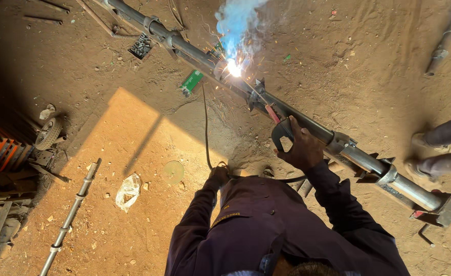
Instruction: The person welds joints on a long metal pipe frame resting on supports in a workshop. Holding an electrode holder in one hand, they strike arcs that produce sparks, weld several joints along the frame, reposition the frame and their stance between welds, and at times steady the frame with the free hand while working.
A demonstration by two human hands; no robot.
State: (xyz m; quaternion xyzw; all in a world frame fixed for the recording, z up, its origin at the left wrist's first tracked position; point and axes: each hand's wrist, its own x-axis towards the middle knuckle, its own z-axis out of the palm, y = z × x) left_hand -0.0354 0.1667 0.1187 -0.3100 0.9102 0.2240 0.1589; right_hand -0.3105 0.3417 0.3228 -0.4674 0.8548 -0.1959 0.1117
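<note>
The right hand is clamped on the holder, rod sparking on the pipe; steadiness matters. The left hand grips the cable.

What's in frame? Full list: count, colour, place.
long pipe: 1, grey steel, diagonal from top left to lower right
weld arc: 1, white with blue smoke, on the pipe, top centre
electrode holder: 1, dark, in right hand, rod reaching toward the arc
cable: 1, black, runs from near the pipe down to left hand
green packet: 1, green, on dirt beside the pipe
plastic bag: 1, clear, on dirt lower left
disc: 1, pale, on dirt by the bag
second pipe: 1, grey, lower left
small wheel: 1, black, left edge
other person's feet: 2, right edge
left hand: 1, on the cable
right hand: 1, grip closed on the holder
</note>
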